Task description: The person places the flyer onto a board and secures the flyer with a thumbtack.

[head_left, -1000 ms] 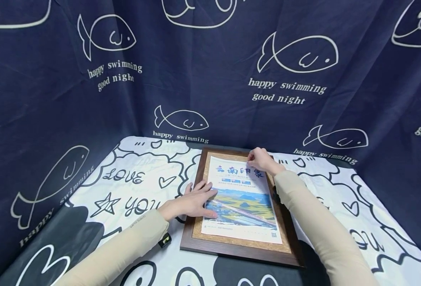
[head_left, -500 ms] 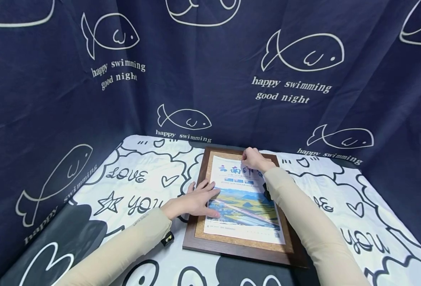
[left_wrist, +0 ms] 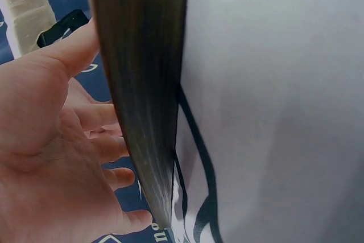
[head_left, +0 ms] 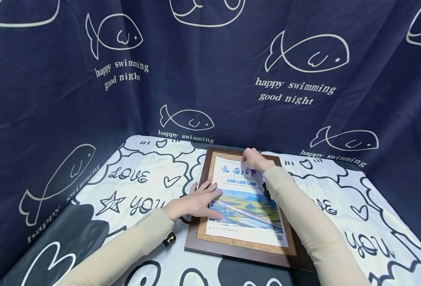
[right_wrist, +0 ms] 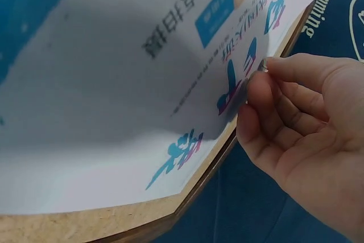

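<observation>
A poster (head_left: 247, 216) with blue lettering and a landscape lies on a wood-framed cork board (head_left: 202, 232). My left hand (head_left: 197, 201) rests over the board's left edge, fingers spread and fairly straight, fingertips on the poster. The left wrist view shows that palm beside the dark wooden frame (left_wrist: 142, 95). At the poster's top edge, near its middle, my right hand (head_left: 255, 159) has its thumb and fingers pinched together. In the right wrist view a small shiny thing (right_wrist: 264, 65), resembling a push pin, shows between the right fingertips (right_wrist: 276, 66), mostly hidden by them.
The board lies on a black-and-white patterned cloth (head_left: 149, 167) with cartoon lettering. Close behind its top edge hangs a navy curtain (head_left: 228, 79) printed with white fish. A black band (head_left: 169, 239) sits at the left wrist.
My right hand has shifted left along the poster's top edge, from near the right toward the middle, then stayed there. The left hand has kept its place; the view has turned slightly.
</observation>
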A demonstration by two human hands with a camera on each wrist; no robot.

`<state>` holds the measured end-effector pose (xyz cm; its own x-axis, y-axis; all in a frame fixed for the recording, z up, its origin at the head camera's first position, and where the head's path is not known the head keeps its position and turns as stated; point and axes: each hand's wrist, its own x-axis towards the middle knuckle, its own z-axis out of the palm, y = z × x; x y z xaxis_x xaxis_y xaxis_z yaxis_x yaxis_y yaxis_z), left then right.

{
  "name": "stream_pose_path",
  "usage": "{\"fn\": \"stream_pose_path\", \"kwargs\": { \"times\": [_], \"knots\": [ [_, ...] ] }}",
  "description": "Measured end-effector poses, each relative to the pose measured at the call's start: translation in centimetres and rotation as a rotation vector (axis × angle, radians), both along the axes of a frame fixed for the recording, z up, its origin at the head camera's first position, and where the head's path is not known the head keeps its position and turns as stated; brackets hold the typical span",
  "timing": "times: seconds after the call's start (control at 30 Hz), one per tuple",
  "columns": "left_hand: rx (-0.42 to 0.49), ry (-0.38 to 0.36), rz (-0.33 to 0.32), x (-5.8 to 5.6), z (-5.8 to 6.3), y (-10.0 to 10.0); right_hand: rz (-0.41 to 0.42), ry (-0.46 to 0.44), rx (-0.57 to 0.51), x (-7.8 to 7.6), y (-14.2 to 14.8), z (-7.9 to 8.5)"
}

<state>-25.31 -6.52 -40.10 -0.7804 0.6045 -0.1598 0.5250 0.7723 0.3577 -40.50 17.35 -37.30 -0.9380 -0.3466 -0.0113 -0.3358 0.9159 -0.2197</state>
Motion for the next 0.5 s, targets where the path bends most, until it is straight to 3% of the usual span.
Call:
{"fn": "stream_pose_path", "kwargs": {
  "times": [0.5],
  "knots": [
    [-0.014,0.004,0.006,0.05,0.03,0.05,-0.017,0.011,-0.006,-0.04,0.05,-0.03]
  ]
}}
